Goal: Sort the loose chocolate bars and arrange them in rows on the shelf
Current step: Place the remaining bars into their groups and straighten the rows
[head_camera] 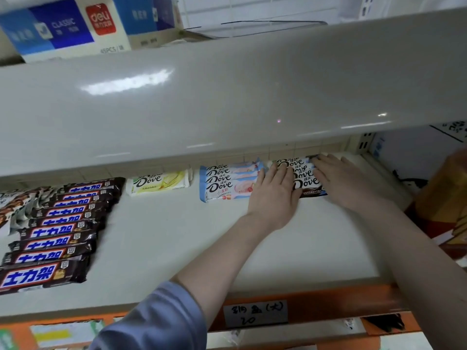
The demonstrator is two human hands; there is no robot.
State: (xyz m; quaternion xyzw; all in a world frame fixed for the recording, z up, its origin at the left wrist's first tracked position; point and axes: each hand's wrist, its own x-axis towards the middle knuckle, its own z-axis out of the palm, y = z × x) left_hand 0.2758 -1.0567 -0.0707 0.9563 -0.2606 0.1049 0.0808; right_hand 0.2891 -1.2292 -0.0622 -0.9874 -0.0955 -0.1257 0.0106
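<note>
Both hands lie flat on either side of a row of dark Dove bars (304, 176) at the back right of the cream shelf (177, 248). My left hand (274, 192) presses the row's left edge and my right hand (341, 180) presses its right edge, fingers straight. Just left of them sits a row of pale blue and pink Dove bars (228, 181). A single yellow-white Dove bar (159, 184) lies further left. A long overlapping row of brown Snickers bars (58, 231) runs down the shelf's left side.
The upper shelf (227, 97) overhangs and hides the back of this shelf. Blue and white boxes (75, 26) stand on top of it. More wrapped bars (10, 205) lie at the far left. An orange price rail with a handwritten label (255, 313) fronts the shelf.
</note>
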